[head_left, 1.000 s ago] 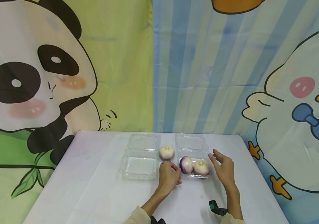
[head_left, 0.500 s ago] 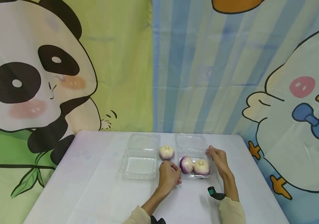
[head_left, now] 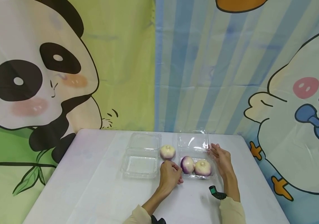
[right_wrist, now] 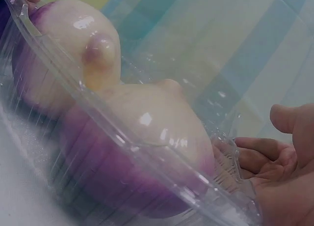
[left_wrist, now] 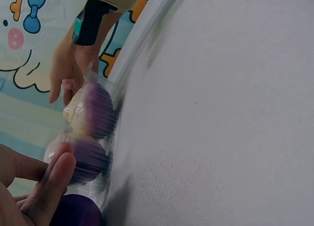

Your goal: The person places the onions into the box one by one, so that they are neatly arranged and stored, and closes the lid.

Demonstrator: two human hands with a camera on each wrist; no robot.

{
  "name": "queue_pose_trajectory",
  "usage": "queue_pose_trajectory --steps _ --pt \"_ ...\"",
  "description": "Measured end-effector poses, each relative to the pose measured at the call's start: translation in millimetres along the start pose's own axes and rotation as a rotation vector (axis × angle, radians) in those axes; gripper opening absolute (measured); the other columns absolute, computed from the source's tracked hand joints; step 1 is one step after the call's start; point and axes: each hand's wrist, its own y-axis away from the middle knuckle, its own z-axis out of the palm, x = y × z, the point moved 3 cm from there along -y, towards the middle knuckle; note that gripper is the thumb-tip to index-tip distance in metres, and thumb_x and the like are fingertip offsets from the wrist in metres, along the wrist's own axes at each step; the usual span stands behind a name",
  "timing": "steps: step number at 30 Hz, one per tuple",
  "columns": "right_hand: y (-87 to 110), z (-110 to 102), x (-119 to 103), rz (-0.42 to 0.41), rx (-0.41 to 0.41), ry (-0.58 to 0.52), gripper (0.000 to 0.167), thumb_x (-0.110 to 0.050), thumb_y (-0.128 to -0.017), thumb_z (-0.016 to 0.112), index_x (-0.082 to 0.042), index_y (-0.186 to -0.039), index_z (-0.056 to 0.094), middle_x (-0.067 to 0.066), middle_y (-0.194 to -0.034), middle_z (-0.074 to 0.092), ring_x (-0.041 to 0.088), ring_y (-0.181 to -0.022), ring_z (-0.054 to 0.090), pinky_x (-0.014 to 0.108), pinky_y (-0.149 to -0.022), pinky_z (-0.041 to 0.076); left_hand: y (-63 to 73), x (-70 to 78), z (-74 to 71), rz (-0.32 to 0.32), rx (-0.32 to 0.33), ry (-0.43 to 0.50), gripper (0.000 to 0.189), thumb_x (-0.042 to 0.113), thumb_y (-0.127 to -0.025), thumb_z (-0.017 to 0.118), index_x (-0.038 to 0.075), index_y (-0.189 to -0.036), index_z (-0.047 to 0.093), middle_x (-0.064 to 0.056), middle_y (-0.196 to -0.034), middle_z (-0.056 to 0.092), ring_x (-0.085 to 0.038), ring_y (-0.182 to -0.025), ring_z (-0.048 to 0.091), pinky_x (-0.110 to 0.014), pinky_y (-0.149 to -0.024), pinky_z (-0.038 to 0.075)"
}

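Observation:
A clear plastic clamshell box (head_left: 194, 177) holds two purple-and-white onions, one on the left (head_left: 187, 165) and one on the right (head_left: 203, 168). Its hinged lid (head_left: 191, 140) leans up at the back. At the box's left front, my left hand (head_left: 170, 177) pinches the rim; a dark purple onion (left_wrist: 76, 211) sits under that hand, mostly hidden in the head view. My right hand (head_left: 223, 160) is at the box's right side, fingertips by the lid's corner. In the right wrist view its thumb stands apart from the fingers (right_wrist: 265, 155) beside the clear wall.
A second clear clamshell box (head_left: 141, 165) lies open with nothing in it, left of the left hand. One more onion (head_left: 167, 152) rests between the two boxes. The white table (head_left: 92, 186) ends at a printed curtain (head_left: 126, 77) behind.
My right hand has moved in from the right to the box's side and lid corner. The right box's lid has tilted upward. My left hand has stayed in place.

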Motion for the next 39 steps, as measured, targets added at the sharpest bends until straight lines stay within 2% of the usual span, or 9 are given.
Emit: queue_pose_trajectory --steps 4,7,14,20,24,28,33,39 --pt "1.6 -1.2 -1.8 -0.053 -0.029 -0.061 0.074 -0.045 -0.118 0.039 0.015 -0.162 0.034 0.02 -0.165 0.052 0.015 -0.145 0.063 0.026 -0.121 0.049 -0.6 0.1 0.7 -0.009 -0.006 0.035 0.012 -0.007 -0.092 0.068 -0.003 -0.081 0.071 -0.005 -0.052 0.069 -0.016 -0.039 0.068 -0.033 -0.04 0.06" --pt "3.2 -1.8 -2.6 -0.097 -0.037 -0.124 0.072 -0.041 -0.118 0.041 0.018 -0.159 0.037 0.014 -0.152 0.065 0.009 -0.132 0.072 0.026 -0.117 0.053 -0.1 0.0 1.1 -0.013 -0.001 0.056 0.012 -0.008 -0.092 0.068 -0.004 -0.081 0.071 -0.007 -0.051 0.069 -0.017 -0.039 0.068 -0.033 -0.04 0.06" --pt "5.7 -5.8 0.3 -0.179 -0.067 -0.185 0.069 -0.035 -0.12 0.037 0.026 -0.151 0.039 0.018 -0.144 0.072 0.02 -0.132 0.074 0.033 -0.116 0.054 0.3 0.0 1.6 -0.012 0.006 0.053 0.012 -0.006 -0.094 0.069 -0.003 -0.082 0.071 -0.007 -0.053 0.07 -0.016 -0.04 0.069 -0.031 -0.04 0.06" --pt "8.4 -9.7 6.6 -0.205 -0.051 -0.177 0.064 -0.032 -0.121 0.033 0.026 -0.147 0.046 0.013 -0.14 0.076 0.018 -0.128 0.076 0.032 -0.114 0.056 0.8 -0.1 1.2 -0.009 -0.001 0.071 0.01 -0.006 -0.094 0.069 -0.004 -0.085 0.071 -0.008 -0.054 0.072 -0.017 -0.042 0.07 -0.03 -0.04 0.06" --pt "10.0 -11.8 9.4 -0.195 -0.025 -0.191 0.06 -0.034 -0.12 0.038 0.018 -0.141 0.058 0.006 -0.131 0.081 0.017 -0.123 0.078 0.032 -0.112 0.057 0.2 -1.5 1.6 -0.007 -0.008 0.079 0.008 -0.006 -0.093 0.069 -0.005 -0.086 0.071 -0.008 -0.055 0.072 -0.017 -0.042 0.07 -0.031 -0.041 0.06" --pt "11.4 -13.0 11.4 -0.149 0.001 -0.193 0.053 -0.036 -0.119 0.042 0.007 -0.132 0.07 -0.004 -0.124 0.083 0.007 -0.122 0.075 0.021 -0.11 0.058 -0.3 -2.6 1.5 -0.002 -0.02 0.097 0.006 -0.007 -0.094 0.069 -0.007 -0.088 0.071 -0.009 -0.057 0.073 -0.017 -0.043 0.071 -0.032 -0.043 0.062" --pt "12.8 -13.6 14.2 -0.1 0.042 -0.177 0.049 -0.035 -0.118 0.045 0.005 -0.127 0.073 -0.01 -0.121 0.083 0.003 -0.127 0.067 0.011 -0.108 0.053 -0.1 -2.7 0.7 -0.007 -0.028 0.109 0.006 -0.006 -0.096 0.069 -0.009 -0.092 0.072 -0.011 -0.059 0.074 -0.018 -0.045 0.072 -0.032 -0.044 0.063" --pt "12.6 -12.8 17.2 -0.081 0.075 -0.148 0.036 -0.025 -0.116 0.055 0.004 -0.124 0.074 -0.009 -0.12 0.083 0.002 -0.12 0.074 0.01 -0.106 0.054 0.6 -2.1 -1.0 -0.004 -0.024 0.099 0.008 -0.005 -0.098 0.069 -0.011 -0.093 0.073 -0.011 -0.06 0.074 -0.018 -0.045 0.072 -0.032 -0.044 0.062"
